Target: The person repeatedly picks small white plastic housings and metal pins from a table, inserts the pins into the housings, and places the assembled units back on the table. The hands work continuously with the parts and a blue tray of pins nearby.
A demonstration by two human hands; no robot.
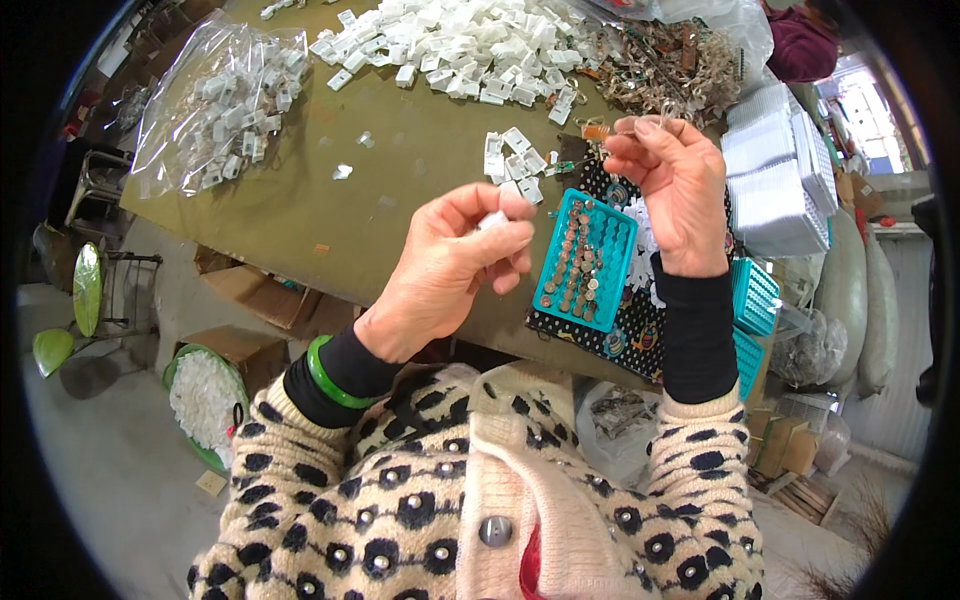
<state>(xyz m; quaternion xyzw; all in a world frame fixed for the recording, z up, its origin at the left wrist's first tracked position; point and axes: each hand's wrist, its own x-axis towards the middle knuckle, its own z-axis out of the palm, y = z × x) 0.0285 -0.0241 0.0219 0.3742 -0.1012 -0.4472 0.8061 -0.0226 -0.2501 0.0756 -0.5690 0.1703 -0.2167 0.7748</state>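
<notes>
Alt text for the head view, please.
A person's left hand pinches a small white plastic piece; right hand, grip unclear, is raised near a teal plastic tray of round metallic parts. Boxy white plastic parts lie heaped beyond.

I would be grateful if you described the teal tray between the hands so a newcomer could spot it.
On the olive table, find the dark patterned cloth at the near edge. The teal tray lies on it; unlike the teal trays farther right, it visibly holds small round metallic-looking pieces.

Spotted cardigan (440, 500); green bangle (321, 378)
</notes>
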